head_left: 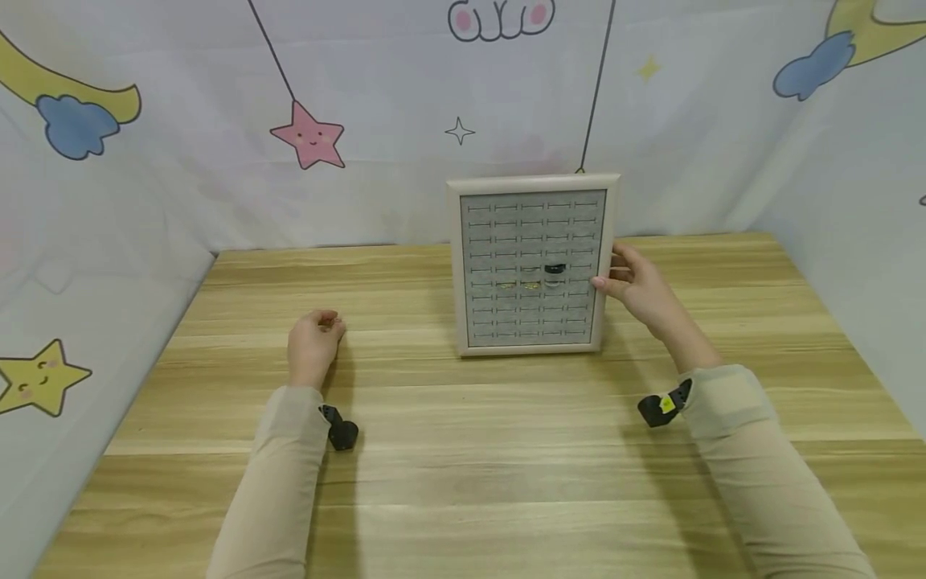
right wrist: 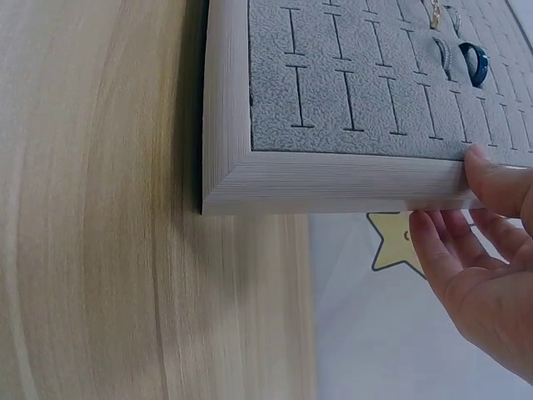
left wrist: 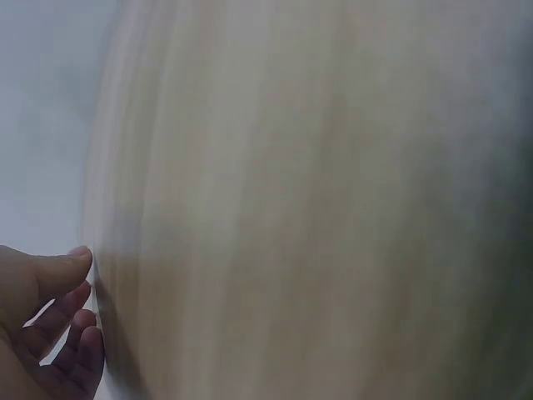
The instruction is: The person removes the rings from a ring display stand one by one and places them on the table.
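A framed ring display board (head_left: 534, 322) with a pale wooden frame and grey slotted padding stands upright on the table. My right hand (head_left: 640, 289) grips its right edge, thumb on the front of the frame and fingers behind, as the right wrist view also shows. In the slots sit a dark ring (right wrist: 475, 65), a silver ring (right wrist: 443, 55) beside it and a gold ring (right wrist: 434, 13), among several rings in the middle rows. Well to the left, my left hand (head_left: 314, 346) hovers close over the table, fingers loosely curled, with nothing visible in them.
The wood-grain table (head_left: 463, 466) runs back to a white curtain (head_left: 391, 161) printed with stars, moons and clouds. The board stands near the table's back edge. A small black camera (head_left: 343, 434) is on the left wrist and another camera (head_left: 657, 410) on the right.
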### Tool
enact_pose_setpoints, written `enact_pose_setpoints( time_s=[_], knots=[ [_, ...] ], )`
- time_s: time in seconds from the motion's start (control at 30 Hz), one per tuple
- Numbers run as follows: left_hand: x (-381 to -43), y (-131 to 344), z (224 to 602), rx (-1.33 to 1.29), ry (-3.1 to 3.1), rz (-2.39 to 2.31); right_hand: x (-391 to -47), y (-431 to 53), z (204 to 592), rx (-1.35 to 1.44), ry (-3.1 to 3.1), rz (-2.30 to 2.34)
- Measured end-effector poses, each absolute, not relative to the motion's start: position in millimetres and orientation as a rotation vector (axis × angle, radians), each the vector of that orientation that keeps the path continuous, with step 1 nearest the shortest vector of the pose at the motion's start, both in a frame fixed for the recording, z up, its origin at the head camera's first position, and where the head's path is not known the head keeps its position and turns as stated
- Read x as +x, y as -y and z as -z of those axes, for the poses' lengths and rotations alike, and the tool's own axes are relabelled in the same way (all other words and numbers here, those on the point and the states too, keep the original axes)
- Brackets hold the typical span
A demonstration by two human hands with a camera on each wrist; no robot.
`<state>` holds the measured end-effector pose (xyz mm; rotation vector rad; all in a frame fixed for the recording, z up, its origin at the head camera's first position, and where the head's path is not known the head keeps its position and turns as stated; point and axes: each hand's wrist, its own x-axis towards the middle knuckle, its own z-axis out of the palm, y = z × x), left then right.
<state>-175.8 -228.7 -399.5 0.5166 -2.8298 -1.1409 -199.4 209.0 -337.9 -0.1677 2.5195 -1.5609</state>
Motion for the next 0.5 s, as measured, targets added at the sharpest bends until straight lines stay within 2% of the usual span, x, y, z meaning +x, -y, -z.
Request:
enact_pose_setpoints(
  time_s=[0.5],
  knots=[
    [-180.9,226.9,402.7,0.509,2.855,1.066,-200.3,-209.1,337.9,-0.15,-2.527,1.576]
  ],
)
